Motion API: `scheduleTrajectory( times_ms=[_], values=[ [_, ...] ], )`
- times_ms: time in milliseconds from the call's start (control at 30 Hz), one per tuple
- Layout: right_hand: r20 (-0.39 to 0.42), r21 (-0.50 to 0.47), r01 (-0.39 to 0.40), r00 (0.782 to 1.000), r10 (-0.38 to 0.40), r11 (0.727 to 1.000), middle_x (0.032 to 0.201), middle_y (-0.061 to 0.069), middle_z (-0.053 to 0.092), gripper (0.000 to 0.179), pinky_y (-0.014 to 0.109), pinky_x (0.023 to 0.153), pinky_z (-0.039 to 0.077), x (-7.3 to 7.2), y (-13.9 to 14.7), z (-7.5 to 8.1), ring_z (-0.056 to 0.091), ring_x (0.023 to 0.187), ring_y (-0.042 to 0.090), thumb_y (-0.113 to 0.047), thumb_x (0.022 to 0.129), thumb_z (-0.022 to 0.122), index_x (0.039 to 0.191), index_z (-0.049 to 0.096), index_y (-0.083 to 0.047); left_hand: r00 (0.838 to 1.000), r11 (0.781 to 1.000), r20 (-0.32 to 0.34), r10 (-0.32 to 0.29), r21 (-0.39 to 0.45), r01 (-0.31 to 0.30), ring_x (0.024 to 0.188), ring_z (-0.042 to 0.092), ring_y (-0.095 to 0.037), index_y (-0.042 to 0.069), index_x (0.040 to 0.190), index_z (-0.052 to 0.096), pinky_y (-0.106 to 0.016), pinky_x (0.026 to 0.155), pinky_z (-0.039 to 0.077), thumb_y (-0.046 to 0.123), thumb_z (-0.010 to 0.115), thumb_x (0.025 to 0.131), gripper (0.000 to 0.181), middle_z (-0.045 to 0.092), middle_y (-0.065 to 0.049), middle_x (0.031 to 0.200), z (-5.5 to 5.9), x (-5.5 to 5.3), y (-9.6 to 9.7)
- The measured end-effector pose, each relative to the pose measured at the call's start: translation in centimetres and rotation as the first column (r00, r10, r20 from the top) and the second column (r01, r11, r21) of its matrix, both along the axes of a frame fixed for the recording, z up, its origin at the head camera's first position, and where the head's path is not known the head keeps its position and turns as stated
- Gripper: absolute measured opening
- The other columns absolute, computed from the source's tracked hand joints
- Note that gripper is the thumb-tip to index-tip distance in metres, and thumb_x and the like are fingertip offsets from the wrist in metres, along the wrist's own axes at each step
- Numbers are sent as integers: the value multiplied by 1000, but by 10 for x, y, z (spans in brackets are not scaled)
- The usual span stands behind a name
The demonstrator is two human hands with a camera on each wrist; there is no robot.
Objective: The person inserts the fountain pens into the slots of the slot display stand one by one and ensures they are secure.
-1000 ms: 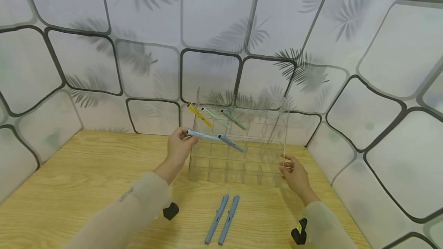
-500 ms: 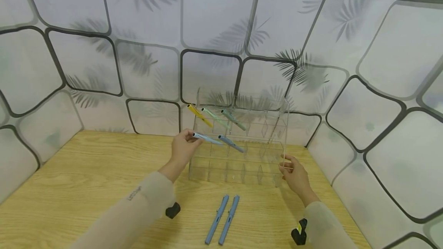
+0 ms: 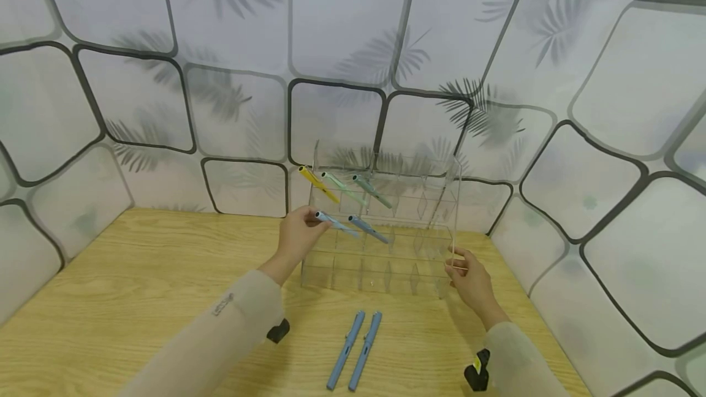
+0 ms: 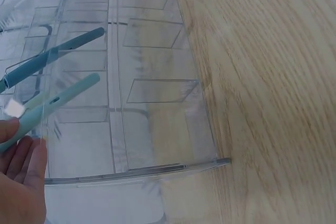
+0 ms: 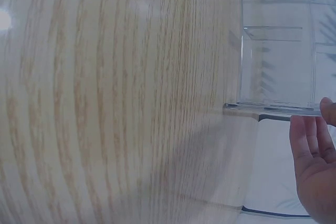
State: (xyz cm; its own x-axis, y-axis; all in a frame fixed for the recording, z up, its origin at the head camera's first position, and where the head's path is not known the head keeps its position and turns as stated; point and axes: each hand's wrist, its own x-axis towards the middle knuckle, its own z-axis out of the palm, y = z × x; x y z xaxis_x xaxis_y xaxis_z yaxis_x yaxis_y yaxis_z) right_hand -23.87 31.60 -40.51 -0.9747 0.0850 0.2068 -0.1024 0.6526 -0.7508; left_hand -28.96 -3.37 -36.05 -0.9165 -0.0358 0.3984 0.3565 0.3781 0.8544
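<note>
The left hand pinches a light blue pen near its upper end, at nine o'clock in the clear rack. The pen should be light and stiff, its smooth barrel a little slippery; that upper end looks the best hold, leaving the lower end free to enter a compartment. Whether that end touches the bottom I cannot tell.

The right hand grips the rack's side edge at four o'clock, thumb and fingers on opposite faces. The rack looks rigid but thin-walled, probably light enough to slide if unsupported and liable to scratch.

In its upper row, from eleven towards twelve o'clock, lean a yellow pen, a pale green pen and a dark green pen. One row lower, a grey-blue pen leans at three o'clock from the held one. Two blue pens lie side by side on the worktop, at six o'clock from the rack.
</note>
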Motion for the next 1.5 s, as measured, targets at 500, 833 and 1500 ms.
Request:
scheduleTrajectory(
  times_ms=[500, 833, 1500],
  values=[
    [2, 5, 7, 1000, -7, 1000, 119, 27, 57, 47, 30, 71, 57, 0, 1, -1, 61, 99, 35, -3, 95, 57, 139, 41, -1, 1000, 989, 9, -7, -149, 9, 86, 65, -26, 0, 96, 69, -37, 76, 55, 12, 73, 85, 17, 69, -11, 92, 4, -2, 0],
    [14, 2, 14, 1000, -14, 1000, 120, 26, 57, 46, 29, 71, 57, -1, 1, -2, 60, 100, 35, -5, 96, 57, 139, 41, -1, 1000, 995, -19, -25, -101, 23, 85, 67, -25, 0, 106, 69, -36, 75, 56, 11, 77, 82, 28, 70, -12, 96, 5, -2, -6],
    [12, 3, 1, 1000, -1, 1000, 120, 26, 57, 47, 28, 72, 57, -1, 1, -1, 60, 101, 36, -4, 96, 57, 139, 41, -1, 997, 998, 55, -47, -45, 49, 82, 68, -21, 5, 104, 73, -26, 64, 57, 15, 73, 86, 21, 71, -10, 97, 9, -5, -14]
  ],
)
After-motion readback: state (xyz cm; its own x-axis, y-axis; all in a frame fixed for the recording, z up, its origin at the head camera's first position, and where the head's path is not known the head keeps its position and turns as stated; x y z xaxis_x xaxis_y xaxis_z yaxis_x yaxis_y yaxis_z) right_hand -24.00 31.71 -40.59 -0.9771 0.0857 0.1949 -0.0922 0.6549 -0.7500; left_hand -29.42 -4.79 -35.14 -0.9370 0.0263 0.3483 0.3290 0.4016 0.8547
